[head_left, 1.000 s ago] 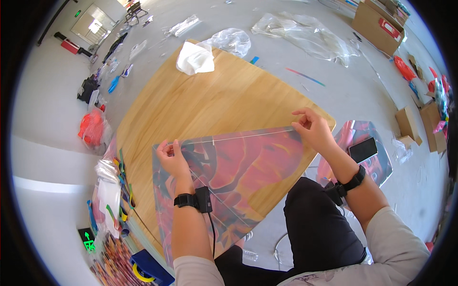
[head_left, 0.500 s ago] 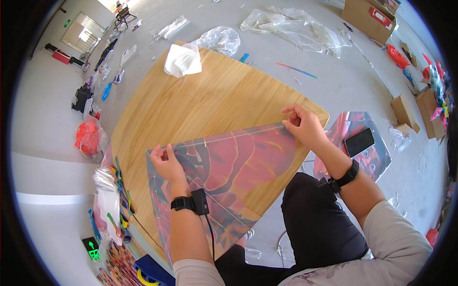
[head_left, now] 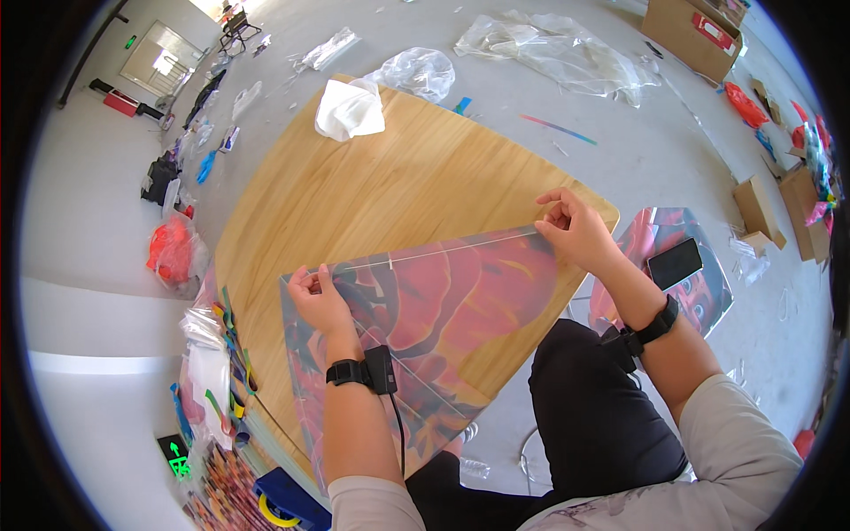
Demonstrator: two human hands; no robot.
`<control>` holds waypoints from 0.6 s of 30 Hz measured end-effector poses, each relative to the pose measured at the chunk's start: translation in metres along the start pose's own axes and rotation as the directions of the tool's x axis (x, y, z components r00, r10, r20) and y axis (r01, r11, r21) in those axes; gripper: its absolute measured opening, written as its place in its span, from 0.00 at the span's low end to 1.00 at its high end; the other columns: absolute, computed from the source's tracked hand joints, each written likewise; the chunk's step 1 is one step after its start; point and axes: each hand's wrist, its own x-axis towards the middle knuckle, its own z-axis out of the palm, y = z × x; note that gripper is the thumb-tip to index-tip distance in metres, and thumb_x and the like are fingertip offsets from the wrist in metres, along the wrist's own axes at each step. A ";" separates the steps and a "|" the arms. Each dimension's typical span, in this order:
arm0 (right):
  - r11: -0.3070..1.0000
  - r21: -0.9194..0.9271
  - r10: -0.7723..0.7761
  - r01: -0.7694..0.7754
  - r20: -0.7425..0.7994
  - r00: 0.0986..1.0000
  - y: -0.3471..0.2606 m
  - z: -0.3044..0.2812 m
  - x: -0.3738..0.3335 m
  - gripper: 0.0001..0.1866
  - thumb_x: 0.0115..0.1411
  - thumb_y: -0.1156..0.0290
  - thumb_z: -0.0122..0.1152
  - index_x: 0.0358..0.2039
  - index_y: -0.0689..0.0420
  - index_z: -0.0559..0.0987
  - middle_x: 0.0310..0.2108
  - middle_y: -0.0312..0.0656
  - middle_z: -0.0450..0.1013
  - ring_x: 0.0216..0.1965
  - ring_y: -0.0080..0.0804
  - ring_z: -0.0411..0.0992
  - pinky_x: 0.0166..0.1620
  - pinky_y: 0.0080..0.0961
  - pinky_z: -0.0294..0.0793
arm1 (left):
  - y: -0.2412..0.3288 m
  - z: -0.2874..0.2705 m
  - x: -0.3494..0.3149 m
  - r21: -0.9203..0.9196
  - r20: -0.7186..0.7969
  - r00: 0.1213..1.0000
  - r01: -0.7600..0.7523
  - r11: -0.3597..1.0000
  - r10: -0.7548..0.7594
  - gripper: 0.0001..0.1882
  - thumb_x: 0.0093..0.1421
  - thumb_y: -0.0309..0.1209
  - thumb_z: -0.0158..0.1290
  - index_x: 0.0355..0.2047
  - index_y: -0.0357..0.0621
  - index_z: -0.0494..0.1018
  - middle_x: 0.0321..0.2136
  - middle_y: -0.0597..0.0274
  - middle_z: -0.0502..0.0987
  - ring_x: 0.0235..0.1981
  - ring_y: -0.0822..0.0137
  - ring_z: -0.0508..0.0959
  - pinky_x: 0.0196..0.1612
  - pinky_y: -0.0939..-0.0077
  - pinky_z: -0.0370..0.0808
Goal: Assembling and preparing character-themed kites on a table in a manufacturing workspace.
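Observation:
A thin printed kite (head_left: 443, 296), red and dark with yellow flame shapes, lies over the wooden table (head_left: 390, 186). Slender pale rods run along its upper edge and across its body. Near the upper left corner, the curled fingers and thumb of my left hand (head_left: 320, 301) close on that edge. At the edge's right end, my right hand (head_left: 574, 228) pinches the rod between thumb and forefinger, the other fingers bent above. My left forearm covers part of the kite's left side.
Crumpled white paper (head_left: 351, 110) sits at the table's far edge. A phone (head_left: 675, 264) rests on a printed surface to the right. Coloured strips and a blue tape dispenser (head_left: 297, 502) are at lower left. Plastic sheeting (head_left: 553, 55) and cardboard boxes (head_left: 691, 40) lie on the floor.
The whole view has shifted slightly, so everything appears a little farther right. Both hands stay at the kite's upper edge; my left fingers have shifted slightly.

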 end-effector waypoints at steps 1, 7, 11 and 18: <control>1.000 -0.007 -0.016 0.016 0.013 1.000 0.000 0.000 0.001 0.17 0.60 0.73 0.67 0.49 0.61 0.75 0.26 0.34 0.72 0.29 0.21 0.71 0.36 0.23 0.72 | 0.000 0.000 0.000 -0.001 -0.002 1.000 -0.001 1.000 0.001 0.18 0.62 0.30 0.62 0.49 0.39 0.71 0.30 0.62 0.80 0.31 0.70 0.76 0.39 0.74 0.74; 0.999 -0.051 -0.001 -0.001 -0.029 1.000 0.002 0.003 0.001 0.14 0.59 0.73 0.67 0.44 0.61 0.75 0.25 0.34 0.72 0.28 0.22 0.70 0.35 0.23 0.71 | 0.002 0.001 -0.002 0.023 0.005 1.000 -0.025 0.999 0.025 0.18 0.63 0.30 0.62 0.50 0.37 0.71 0.30 0.64 0.79 0.30 0.73 0.75 0.37 0.77 0.73; 0.997 -0.071 -0.031 0.027 -0.047 0.998 0.001 0.006 -0.002 0.14 0.58 0.74 0.67 0.43 0.61 0.75 0.24 0.34 0.72 0.27 0.22 0.70 0.34 0.24 0.71 | 0.002 0.000 0.000 0.043 0.007 1.000 0.003 0.999 -0.003 0.18 0.61 0.29 0.63 0.49 0.39 0.71 0.29 0.63 0.79 0.31 0.70 0.76 0.38 0.73 0.74; 0.995 -0.079 -0.059 0.055 -0.050 0.997 0.002 0.005 -0.002 0.13 0.57 0.74 0.67 0.41 0.61 0.76 0.24 0.35 0.72 0.27 0.24 0.70 0.34 0.25 0.71 | 0.003 0.001 -0.002 0.047 0.020 1.000 -0.013 0.999 0.012 0.18 0.62 0.29 0.63 0.49 0.39 0.71 0.29 0.63 0.79 0.30 0.70 0.76 0.38 0.72 0.75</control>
